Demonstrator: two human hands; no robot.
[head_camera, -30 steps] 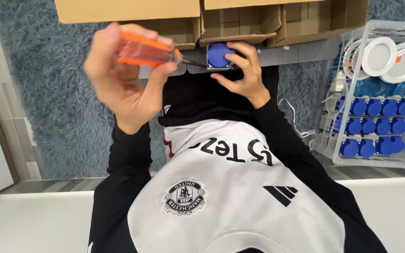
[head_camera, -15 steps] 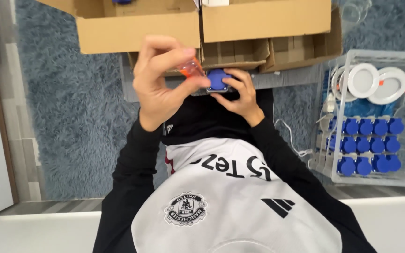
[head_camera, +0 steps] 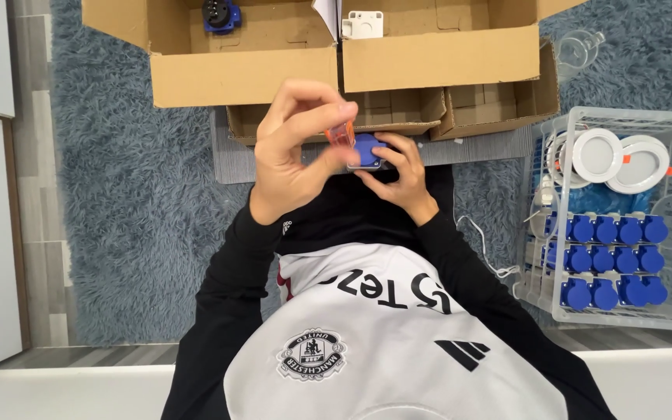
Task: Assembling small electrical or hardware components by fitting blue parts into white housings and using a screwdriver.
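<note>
"What is on the floor?"

"A fluffy blue-grey rug [head_camera: 141, 218] covers it. Big open cardboard boxes [head_camera: 336, 62] sit on the rug. A clear basket [head_camera: 624, 311] sits there too, next to the boxes."

"Anything else?"

"A grey mat [head_camera: 235, 159] under the boxes."

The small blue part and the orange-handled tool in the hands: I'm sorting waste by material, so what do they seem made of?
The small blue part, gripped by the right hand, looks like moulded plastic: even colour, smooth and slightly glossy. The orange-handled tool in the left hand has a translucent orange grip, likely hard plastic; its working end is hidden, so metal cannot be confirmed.
</note>
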